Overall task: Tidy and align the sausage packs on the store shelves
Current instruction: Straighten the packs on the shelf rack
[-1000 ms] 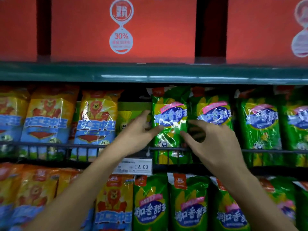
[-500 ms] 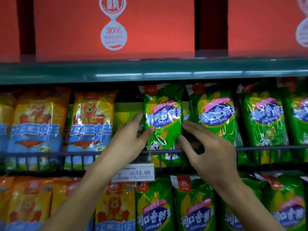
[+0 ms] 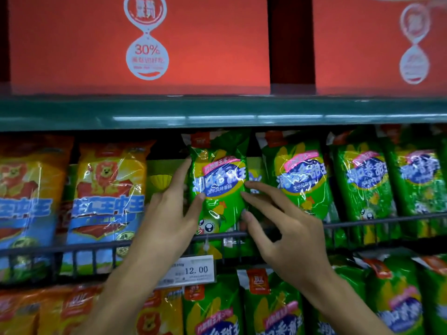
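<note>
Sausage packs on the lower shelf [image 3: 273, 308], nearest to us, stand upright in green and orange rows whose faces are only partly in view. Above them we see the price tag [image 3: 193, 270] clipped to the wire rail [image 3: 362, 223] of the middle shelf. Here our left hand [image 3: 167, 221] and right hand [image 3: 285, 228] work one green pack [image 3: 220, 187]: the left thumb presses its face while the forefinger runs up its left edge, so that hand pinches the pack; the right fingers [image 3: 254, 201] lie nearly straight against its right edge, pressing without closing round it. The pack stands behind the rail, roughly upright, slightly forward of a flatter pack [image 3: 164, 177] set back to its left. To its right the other green packs [image 3: 362, 180] lean at differing angles; to the left the orange packs [image 3: 108, 197] look fairly level. We judge the task to be in mid course: this pack is nearly squared, the leaning green neighbours remain. Farthest away, red cartons [image 3: 145, 44] fill the top shelf.
</note>
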{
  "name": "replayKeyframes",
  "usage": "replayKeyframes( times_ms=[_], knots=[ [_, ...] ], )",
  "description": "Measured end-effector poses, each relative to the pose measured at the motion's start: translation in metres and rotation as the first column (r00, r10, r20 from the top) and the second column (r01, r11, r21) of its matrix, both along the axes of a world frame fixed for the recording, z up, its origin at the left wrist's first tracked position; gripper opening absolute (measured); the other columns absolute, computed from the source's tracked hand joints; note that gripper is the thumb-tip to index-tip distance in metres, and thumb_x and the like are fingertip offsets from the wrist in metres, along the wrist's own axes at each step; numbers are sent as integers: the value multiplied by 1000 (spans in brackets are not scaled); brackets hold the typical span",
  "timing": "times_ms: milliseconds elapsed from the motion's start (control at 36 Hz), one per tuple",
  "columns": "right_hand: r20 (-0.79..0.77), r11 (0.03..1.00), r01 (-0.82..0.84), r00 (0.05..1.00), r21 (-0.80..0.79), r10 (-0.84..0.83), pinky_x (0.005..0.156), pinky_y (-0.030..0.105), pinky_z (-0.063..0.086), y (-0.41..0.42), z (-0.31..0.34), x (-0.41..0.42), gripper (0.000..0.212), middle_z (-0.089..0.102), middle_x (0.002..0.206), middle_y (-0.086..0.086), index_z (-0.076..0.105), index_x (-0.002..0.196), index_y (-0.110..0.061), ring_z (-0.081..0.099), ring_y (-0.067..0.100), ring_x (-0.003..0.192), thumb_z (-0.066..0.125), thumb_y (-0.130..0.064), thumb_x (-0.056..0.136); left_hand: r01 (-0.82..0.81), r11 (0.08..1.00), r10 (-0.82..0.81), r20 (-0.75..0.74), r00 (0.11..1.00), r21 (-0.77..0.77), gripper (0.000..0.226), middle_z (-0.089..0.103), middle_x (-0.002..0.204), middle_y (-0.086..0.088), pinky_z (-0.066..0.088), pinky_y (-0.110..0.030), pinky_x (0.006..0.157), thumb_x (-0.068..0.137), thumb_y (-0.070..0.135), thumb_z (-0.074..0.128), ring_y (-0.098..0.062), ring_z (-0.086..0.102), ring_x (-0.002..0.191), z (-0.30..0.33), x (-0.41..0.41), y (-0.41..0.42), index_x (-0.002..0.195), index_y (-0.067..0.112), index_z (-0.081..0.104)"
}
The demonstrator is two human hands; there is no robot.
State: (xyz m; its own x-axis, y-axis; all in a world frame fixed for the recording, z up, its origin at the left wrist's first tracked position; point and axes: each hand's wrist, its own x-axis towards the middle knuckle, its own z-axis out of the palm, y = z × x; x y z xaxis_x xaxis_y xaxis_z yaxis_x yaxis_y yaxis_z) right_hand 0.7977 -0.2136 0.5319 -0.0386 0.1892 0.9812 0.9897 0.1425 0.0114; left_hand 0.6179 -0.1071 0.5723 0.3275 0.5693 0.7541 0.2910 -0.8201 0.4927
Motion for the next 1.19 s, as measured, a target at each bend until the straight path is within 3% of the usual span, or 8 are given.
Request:
replayKeyframes(
  times_ms=[111,222,361,472,694,833,1028,1194],
  knots=[
    [-21,996,-63,998,-57,61,76,27,59,-11,-1,4,33,59,140,-20,72,126,-22,65,-4,110,60,-36,98,-11,1000,13,-69,998,26,75,57,103,8,59,-50,86,100,42,57,-24,70,95,-1,0,-5,158,50,9],
    [-100,992,-119,988,-32,115,104,25,49,-39,6,21,30,65,133,-11,71,126,-14,59,2,126,69,-18,97,-53,982,50,21,999,181,75,23,158,15,36,-41,118,96,34,67,-17,37,144,-4,3,-11,159,33,26],
    [-200,998,54,979,23,-48,102,26,50,-79,28,62,32,71,121,-5,73,120,-12,65,6,113,77,-18,89,24,913,-76,111,991,408,44,49,139,8,47,-31,107,93,13,70,-13,53,127,-7,13,-25,136,18,61],
    [-255,989,135,956,-61,-147,83,3,44,-95,41,84,36,73,105,-5,74,119,-14,69,9,83,81,-26,85,205,905,-215,-16,976,374,28,75,98,6,49,-5,86,95,14,71,0,68,94,1,40,-52,122,15,73],
    [-156,939,234,948,-253,-278,71,42,59,-99,43,87,41,77,77,-1,76,113,-21,71,27,68,69,-52,88,19,995,15,-320,947,103,65,66,113,-4,56,-40,91,100,51,56,-19,66,98,20,98,-73,155,24,35],
    [-27,835,353,916,-422,-400,76,39,56,-100,47,85,61,73,82,2,55,142,-30,70,29,88,47,-67,95,-61,998,44,-401,915,-31,84,64,119,-10,57,-41,87,101,56,51,-18,66,89,12,112,-77,162,29,1],
    [-162,909,220,943,-353,-291,78,38,57,-89,41,94,61,78,90,-4,60,138,-35,72,26,95,58,-70,88,12,999,-19,-173,985,-42,79,70,105,-15,60,-47,81,99,46,62,-30,72,90,10,113,-83,161,38,13],
    [-201,960,134,962,-248,-186,68,39,57,-79,31,93,58,76,79,-8,67,130,-35,73,26,82,67,-68,82,-37,999,32,-237,971,-16,77,70,101,-14,58,-42,77,100,48,58,-25,71,85,13,103,-78,161,37,11]
  ],
)
